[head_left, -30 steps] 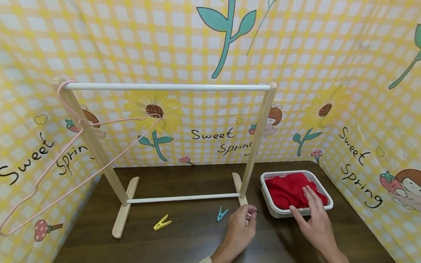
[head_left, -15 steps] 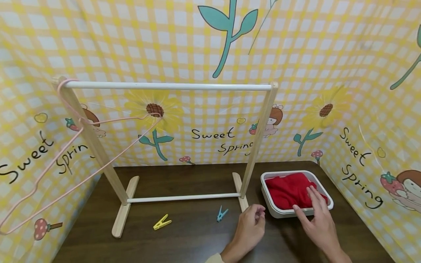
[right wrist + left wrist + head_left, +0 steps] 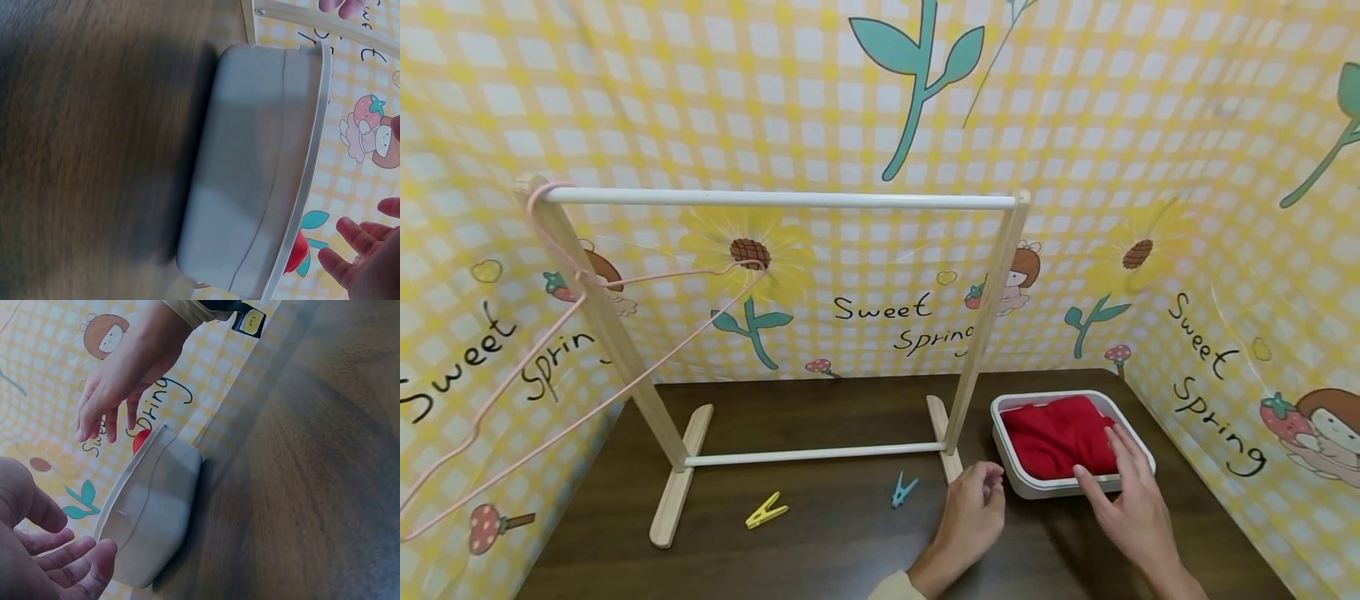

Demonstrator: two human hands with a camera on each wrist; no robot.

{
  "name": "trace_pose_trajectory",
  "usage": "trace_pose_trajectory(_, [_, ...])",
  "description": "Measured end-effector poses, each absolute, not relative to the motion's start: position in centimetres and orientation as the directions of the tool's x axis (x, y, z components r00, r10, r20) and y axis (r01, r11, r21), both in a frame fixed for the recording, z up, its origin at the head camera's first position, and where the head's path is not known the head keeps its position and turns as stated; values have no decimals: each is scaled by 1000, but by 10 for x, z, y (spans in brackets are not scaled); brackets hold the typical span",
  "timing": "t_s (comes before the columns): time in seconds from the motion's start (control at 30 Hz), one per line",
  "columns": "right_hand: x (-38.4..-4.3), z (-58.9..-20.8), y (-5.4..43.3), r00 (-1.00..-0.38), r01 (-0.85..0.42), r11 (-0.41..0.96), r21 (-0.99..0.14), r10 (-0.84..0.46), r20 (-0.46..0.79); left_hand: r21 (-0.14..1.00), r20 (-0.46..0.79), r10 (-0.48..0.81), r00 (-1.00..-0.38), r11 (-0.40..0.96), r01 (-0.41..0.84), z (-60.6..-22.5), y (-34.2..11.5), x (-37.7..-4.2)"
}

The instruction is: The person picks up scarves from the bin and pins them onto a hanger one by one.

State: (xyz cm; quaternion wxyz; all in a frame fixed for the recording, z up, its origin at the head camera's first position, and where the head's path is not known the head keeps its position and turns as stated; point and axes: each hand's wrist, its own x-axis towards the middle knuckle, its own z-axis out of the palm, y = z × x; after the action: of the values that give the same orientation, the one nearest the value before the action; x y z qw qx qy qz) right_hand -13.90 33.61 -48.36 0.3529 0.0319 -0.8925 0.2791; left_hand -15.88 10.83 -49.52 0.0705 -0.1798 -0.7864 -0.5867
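A red folded cloth (image 3: 1060, 437) lies in a white tub (image 3: 1037, 492) at the right of the table. Over the tub's near right rim hovers my right hand (image 3: 1135, 512), fingers spread and holding nothing; the left wrist view shows it apart from the cloth. My left hand (image 3: 972, 512) is in the air left of the tub, its fingers loosely bent around nothing, as the left wrist view confirms (image 3: 56, 550). A blue clothespin (image 3: 902, 490) and a yellow clothespin (image 3: 766, 510) lie on the table to its left.
A wooden rack (image 3: 992, 325) with a white top rail (image 3: 790, 198) stands across the table (image 3: 820, 550). From the rail's left end hangs a pink hanger (image 3: 662, 358), reaching toward me. Patterned cloth (image 3: 880, 100) encloses the back and sides.
Over the last second my left hand has moved right, nearer the tub. The right hand has drifted slightly right, away from the middle of the cloth. Cloth, hanger and clothespins stay put.
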Motion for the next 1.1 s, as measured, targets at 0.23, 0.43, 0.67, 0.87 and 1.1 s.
trace_pose_trajectory(0.23, [-136,-485,341,-767,-221,853,-473,148,625,885,343,198,-918,260,386,-496,113,-167])
trace_pose_trajectory(0.43, [-135,-483,345,-775,-201,853,-482,162,610,886,336,198,-921,265,380,-495,118,-172])
trace_pose_trajectory(0.67, [-139,-480,351,-772,-197,861,-469,159,615,877,346,169,-923,291,382,-496,122,-178])
trace_pose_trajectory(0.87, [-142,-481,358,-765,-204,863,-463,154,625,889,308,154,-939,305,342,-495,125,-183])
trace_pose_trajectory(1.1, [-142,-482,362,-791,-159,866,-475,176,586,896,268,157,-951,321,305,-495,129,-188])
